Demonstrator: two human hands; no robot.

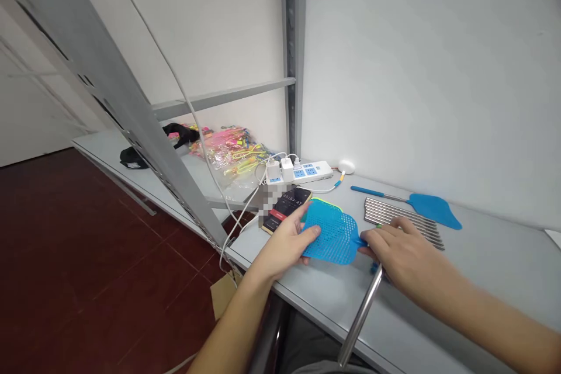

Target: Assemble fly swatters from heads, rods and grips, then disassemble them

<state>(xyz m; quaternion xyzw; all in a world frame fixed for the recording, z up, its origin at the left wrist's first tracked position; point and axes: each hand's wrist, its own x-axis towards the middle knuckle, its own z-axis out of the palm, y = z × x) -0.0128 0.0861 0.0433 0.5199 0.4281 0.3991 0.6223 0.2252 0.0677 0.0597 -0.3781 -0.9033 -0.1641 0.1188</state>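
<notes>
My left hand [284,242] grips the mesh end of a blue fly swatter head [335,239], thumb on top. A yellow-green edge shows behind the blue mesh, so more than one head seems stacked there. My right hand [394,251] is closed around the narrow neck of the blue head. From under that hand a shiny metal tube [362,315] slants down toward my lap; whether it joins the neck is hidden by the fingers. Beyond my right hand lies a row of several metal tubes [403,222]. Another blue fly swatter [432,209] with a blue grip rests behind them.
A phone [287,207] showing a timer lies beside my left hand. Behind it are a white power strip [309,172] with plugs and white cables. Grey shelf posts [131,111] stand at left. Bagged colourful items [232,149] and a black item [134,158] lie beyond.
</notes>
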